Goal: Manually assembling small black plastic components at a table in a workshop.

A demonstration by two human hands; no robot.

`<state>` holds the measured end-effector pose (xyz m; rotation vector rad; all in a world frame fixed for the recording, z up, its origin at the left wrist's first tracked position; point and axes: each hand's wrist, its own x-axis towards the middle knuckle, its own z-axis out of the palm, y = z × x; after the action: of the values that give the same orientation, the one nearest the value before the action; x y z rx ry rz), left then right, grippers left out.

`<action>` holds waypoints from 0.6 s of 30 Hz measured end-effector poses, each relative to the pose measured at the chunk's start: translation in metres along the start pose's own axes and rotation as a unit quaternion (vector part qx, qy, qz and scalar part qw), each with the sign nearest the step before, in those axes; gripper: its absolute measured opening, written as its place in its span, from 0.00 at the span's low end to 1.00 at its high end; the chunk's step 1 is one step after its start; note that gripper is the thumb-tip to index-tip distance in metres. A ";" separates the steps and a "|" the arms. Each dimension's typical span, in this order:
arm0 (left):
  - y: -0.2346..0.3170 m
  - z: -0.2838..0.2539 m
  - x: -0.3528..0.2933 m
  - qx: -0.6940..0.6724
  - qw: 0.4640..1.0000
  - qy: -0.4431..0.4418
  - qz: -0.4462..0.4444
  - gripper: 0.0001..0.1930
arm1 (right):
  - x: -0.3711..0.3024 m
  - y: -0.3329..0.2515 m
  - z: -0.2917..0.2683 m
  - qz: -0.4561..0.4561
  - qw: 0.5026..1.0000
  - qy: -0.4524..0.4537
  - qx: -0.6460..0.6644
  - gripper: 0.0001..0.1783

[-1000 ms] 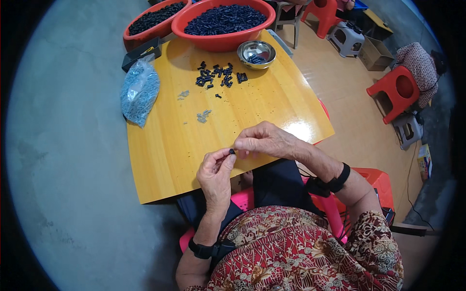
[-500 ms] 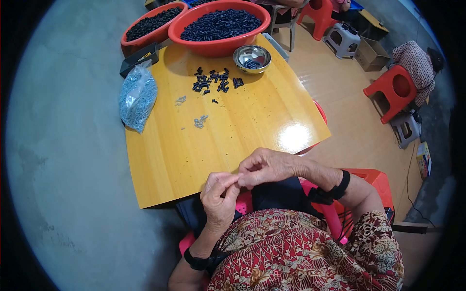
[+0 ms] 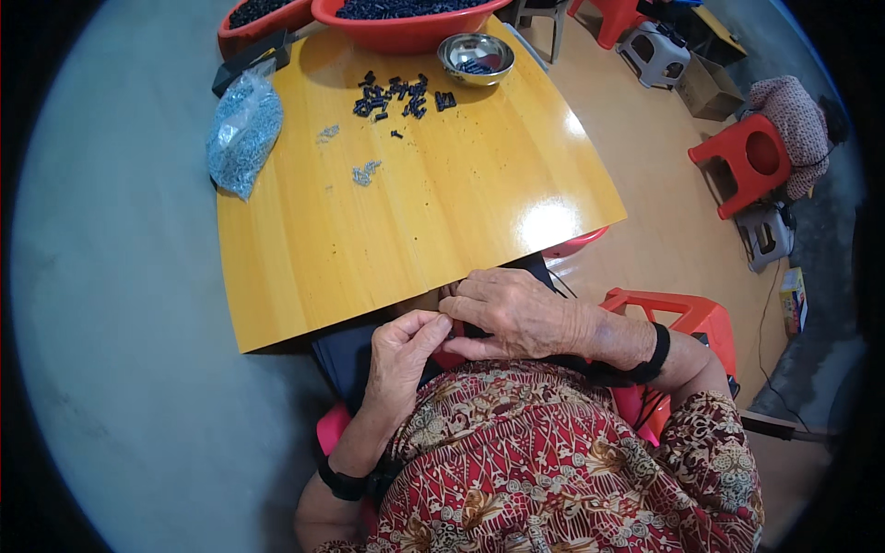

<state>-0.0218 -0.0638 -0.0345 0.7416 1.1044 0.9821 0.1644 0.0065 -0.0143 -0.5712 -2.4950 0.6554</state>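
Observation:
Just off the near edge of the yellow table (image 3: 359, 249), both my hands meet above my lap. My left hand (image 3: 402, 355) is closed, its thumb and forefinger pinched together at the tips. Curled beside it, my right hand (image 3: 516, 313) has its fingertips near that pinch. Whatever lies between the fingers is hidden or too small to make out. Farther up the table lie several small black cylindrical pieces (image 3: 392, 100) in a loose heap. One black piece (image 3: 396, 135) sits apart, and two little clusters of small silvery pieces (image 3: 366, 173) lie closer to me.
A shiny metal bowl (image 3: 491, 74) holds more dark pieces. Behind it stands a red tub (image 3: 406, 37) full of them. A clear bag (image 3: 241, 138) of silvery pieces rests at the table's left edge. Red stools (image 3: 742, 166) and a seated person (image 3: 793, 115) are at right.
The view has tilted, so the table and its things sit higher in the picture. My hands have dropped from over the table edge toward my lap, with the right fingers now curled further round.

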 end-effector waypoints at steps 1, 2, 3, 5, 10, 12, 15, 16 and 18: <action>-0.004 0.000 -0.002 -0.028 0.999 -0.001 -0.019 0.10 | -0.003 0.000 0.002 0.002 1.000 -0.003 0.003 0.17; -0.010 0.001 -0.001 -0.064 0.998 -0.003 -0.029 0.10 | -0.005 0.000 0.005 0.013 1.000 -0.024 -0.012 0.18; -0.016 -0.001 -0.002 -0.066 0.997 -0.001 -0.032 0.10 | -0.007 0.000 0.006 0.025 0.998 -0.045 -0.028 0.18; -0.023 -0.004 -0.004 -0.067 0.997 -0.026 -0.028 0.10 | -0.009 -0.002 0.007 0.033 0.998 -0.059 -0.019 0.18; -0.030 -0.002 -0.016 -0.034 0.998 -0.035 -0.039 0.10 | -0.017 -0.005 0.015 0.038 0.994 -0.099 0.005 0.19; -0.035 -0.004 -0.019 -0.042 0.997 -0.042 -0.055 0.10 | -0.021 -0.003 0.021 0.022 0.994 -0.104 0.023 0.19; -0.037 -0.009 -0.019 0.025 0.996 -0.037 -0.073 0.11 | -0.027 -0.004 0.027 0.030 0.993 -0.109 0.017 0.20; -0.033 -0.010 -0.017 0.101 0.995 0.001 -0.017 0.11 | -0.028 -0.004 0.027 0.032 0.993 -0.111 0.020 0.20; -0.028 -0.009 -0.011 0.188 0.977 0.072 0.072 0.11 | -0.028 -0.006 0.023 0.035 0.990 -0.137 0.018 0.19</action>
<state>-0.0245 -0.0849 -0.0571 1.0823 1.3993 0.9703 0.1722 -0.0199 -0.0389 -0.5911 -2.7188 0.8552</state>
